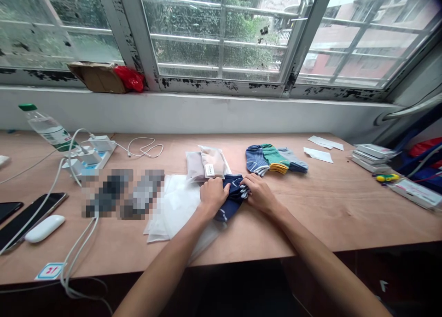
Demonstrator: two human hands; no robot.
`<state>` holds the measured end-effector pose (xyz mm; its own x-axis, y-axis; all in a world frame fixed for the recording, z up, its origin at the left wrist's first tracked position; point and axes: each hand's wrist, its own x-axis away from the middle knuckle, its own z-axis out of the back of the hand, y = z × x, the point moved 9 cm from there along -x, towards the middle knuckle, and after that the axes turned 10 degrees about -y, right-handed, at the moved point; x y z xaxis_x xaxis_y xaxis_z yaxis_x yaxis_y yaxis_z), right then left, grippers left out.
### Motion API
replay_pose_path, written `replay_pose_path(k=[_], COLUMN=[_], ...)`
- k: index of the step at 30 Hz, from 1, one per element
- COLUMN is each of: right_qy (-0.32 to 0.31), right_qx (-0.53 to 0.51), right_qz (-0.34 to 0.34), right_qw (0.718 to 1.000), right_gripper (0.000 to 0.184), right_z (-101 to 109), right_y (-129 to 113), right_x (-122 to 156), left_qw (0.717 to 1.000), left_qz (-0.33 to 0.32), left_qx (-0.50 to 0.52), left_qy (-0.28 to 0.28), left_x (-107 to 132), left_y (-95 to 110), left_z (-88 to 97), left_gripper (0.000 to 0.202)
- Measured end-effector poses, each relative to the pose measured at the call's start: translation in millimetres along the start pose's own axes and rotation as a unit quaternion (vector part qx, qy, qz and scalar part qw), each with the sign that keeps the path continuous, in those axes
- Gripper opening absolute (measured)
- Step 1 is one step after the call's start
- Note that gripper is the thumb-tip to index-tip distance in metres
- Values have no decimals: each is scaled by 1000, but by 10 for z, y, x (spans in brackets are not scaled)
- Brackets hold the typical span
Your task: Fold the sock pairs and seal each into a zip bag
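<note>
Navy socks [229,210] with white marks lie in front of me on the table, between both hands. My left hand [213,193] grips their left side, its thumb on the fabric. The fingers of my right hand [258,192] are closed on the light-edged right end of the same socks. Beneath and left of my left hand spread several translucent plastic bags [179,206]. Just behind it lie filled frosted packets [211,162], one with a white label. Beyond my right hand rest folded socks [272,159] in blue, green with yellow, and grey.
At left are a power strip [98,155] with white cables, a tilted bottle [48,126], phones [37,213] and a white mouse-like case [44,228]. White paper slips [319,154] and stacked flat boxes [371,155] lie right. The table's front edge is near my forearms.
</note>
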<state>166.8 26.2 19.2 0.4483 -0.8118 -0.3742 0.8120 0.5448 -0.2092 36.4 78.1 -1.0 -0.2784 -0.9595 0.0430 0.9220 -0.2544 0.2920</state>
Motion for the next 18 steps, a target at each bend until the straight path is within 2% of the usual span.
replay_pose_path(k=[5,9,11,13,15,16,18], right_qy=[-7,-2,15,30,28,22,11], right_qx=[-7,-29,-42,-47,-54,-60,-69], right_qz=[-7,-18,-23,-18,-8,-5,-4], right_qw=[1000,999,999,998,998,998,998], right_gripper=[29,32,44,64,77,77,67], right_z=[-14,-21,3,28,28,21,3], right_y=[17,67,96,99,87,84,79], right_x=[7,22,34,41,38,35,28], left_qw=[998,978,958,936,920,921,946], left_qz=[-27,-133,-185,-231,-261,-260,-212], left_qx=[62,144,208,264,292,289,246], left_qy=[5,65,70,33,-11,-21,-4], left_x=[8,105,147,162,165,160,124], left_y=[25,192,260,333,394,397,317], left_z=[10,163,213,201,169,161,170], left_gripper=[15,8,5,3,12,20,35])
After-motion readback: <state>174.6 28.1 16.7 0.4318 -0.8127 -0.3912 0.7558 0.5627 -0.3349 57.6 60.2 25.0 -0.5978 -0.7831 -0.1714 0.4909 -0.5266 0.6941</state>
